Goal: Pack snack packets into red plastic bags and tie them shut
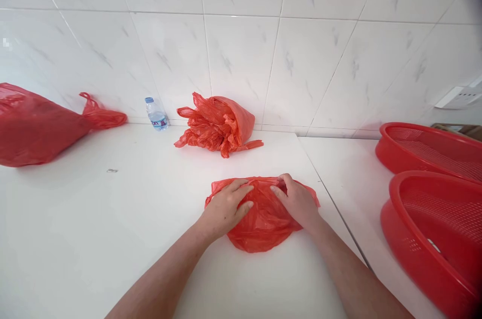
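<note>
A red plastic bag (263, 218) lies spread and crumpled on the white table in front of me. My left hand (228, 206) rests on its left part, palm down, fingers stretched and thumb apart. On the right side of the bag, my right hand (297, 202) touches it with bent fingers, and a gap shows between thumb and forefinger. Behind the hands, near the wall, sits a bundle of crumpled red plastic bags (218, 126). The bag's far edge runs just under my fingertips.
A small water bottle (156, 114) with a blue cap stands by the tiled wall. To the left lies a full, tied red bag (41, 128). Two red plastic baskets (410, 208) occupy the right side, past a seam in the tabletop. A socket strip (457, 97) is on the wall.
</note>
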Tool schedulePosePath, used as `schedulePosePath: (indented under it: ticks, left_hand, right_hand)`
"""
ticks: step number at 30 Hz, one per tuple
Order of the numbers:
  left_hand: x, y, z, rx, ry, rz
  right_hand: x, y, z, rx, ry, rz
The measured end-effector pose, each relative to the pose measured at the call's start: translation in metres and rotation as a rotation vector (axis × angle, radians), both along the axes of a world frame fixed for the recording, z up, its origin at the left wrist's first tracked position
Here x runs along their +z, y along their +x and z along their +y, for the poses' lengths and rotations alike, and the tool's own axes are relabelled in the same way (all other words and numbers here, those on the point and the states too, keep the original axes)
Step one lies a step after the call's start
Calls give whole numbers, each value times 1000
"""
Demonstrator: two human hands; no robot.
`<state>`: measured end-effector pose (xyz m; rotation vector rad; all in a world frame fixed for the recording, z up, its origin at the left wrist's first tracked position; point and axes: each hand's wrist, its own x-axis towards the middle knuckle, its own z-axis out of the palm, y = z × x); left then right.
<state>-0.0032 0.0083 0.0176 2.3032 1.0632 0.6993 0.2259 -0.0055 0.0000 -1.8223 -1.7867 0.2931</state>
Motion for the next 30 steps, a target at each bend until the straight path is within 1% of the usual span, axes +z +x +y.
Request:
schedulePosePath:
  ticks: [2,5,7,10,12,13,15,17,19,20,22,24,26,28,30]
  left_hand:
    - [-4,0,5,5,47,56]
    - [-14,0,11,-20,61,178]
    - [-18,0,12,-43,67,203]
    - [-20,0,12,-53,84,190]
    - [-20,0,10,-47,85,201]
    - [-21,0,10,-38,83,210]
    - [-23,-1,10,-8,69,223]
    - [-25,-1,10,36,41,234]
    - [-27,-2,11,68,7,245]
    - [-28,-2,11,76,-6,247]
    - [-29,-2,12,84,-14,243]
    - [-29,-2,14,98,-7,220]
    - [-29,-3,17,118,5,177]
    - [-29,-4,21,133,13,139]
    - [-27,-7,24,144,41,119]
  right_hand:
    - [0,-1,-1,-7,-7,-10]
    - [0,-3,-3,4,26,-22]
    - [2,-5,-5,21,118,-15]
    - [5,-12,-9,57,322,-2]
    - [4,-16,-11,131,375,-47]
    - [2,-18,-10,174,355,-91]
    - [-4,-19,-7,219,231,-186]
    - [-12,-16,-2,197,63,-242]
    - [-17,-11,3,157,-54,-243]
    - [-19,-9,5,148,-80,-232]
    - [-20,-6,7,141,-71,-206]
    - [-18,-6,6,138,-8,-179]
    - [-14,-10,3,139,111,-153]
    - [-6,-15,-4,139,260,-125]
    - [6,-19,-15,145,395,-103]
